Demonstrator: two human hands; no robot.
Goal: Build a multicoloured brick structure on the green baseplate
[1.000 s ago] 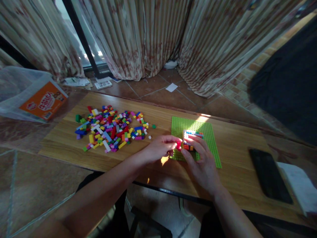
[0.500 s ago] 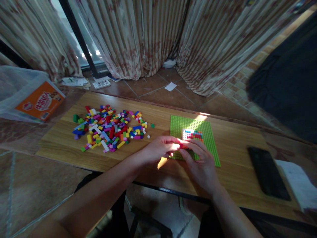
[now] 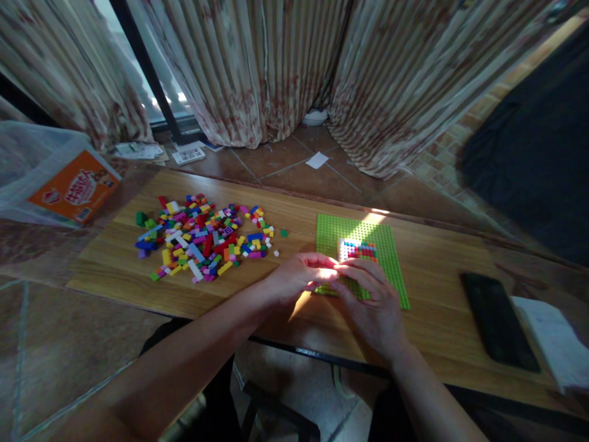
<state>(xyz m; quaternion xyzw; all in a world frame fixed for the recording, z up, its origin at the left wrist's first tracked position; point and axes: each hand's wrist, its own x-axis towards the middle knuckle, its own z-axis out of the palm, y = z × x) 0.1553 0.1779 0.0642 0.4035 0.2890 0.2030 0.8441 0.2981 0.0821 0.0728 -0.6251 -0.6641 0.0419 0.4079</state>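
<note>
My left hand (image 3: 301, 279) and my right hand (image 3: 375, 298) meet over the near left part of a green studded baseplate (image 3: 393, 264). Both hands are closed, with thumbs and fingers pinched together at the tips in a patch of sunlight. Between the fingertips is a small toy brick, now almost wholly covered by the fingers. Just beyond the right fingers, a block of small toy bricks (image 3: 359, 249) in white, blue, red and orange sits on the baseplate. Its near side is hidden by my right hand.
A loose heap of coloured toy bricks (image 3: 197, 239) covers the left of the wooden table (image 3: 285, 215). A clear plastic box (image 3: 27, 147) with an orange label stands beyond the left end. A black phone-like slab (image 3: 499, 322) and white paper (image 3: 554, 341) lie at the right.
The fingertips have shifted slightly and pressed closer together. The red piece seen between them before is now covered. The baseplate and the brick heap have not moved.
</note>
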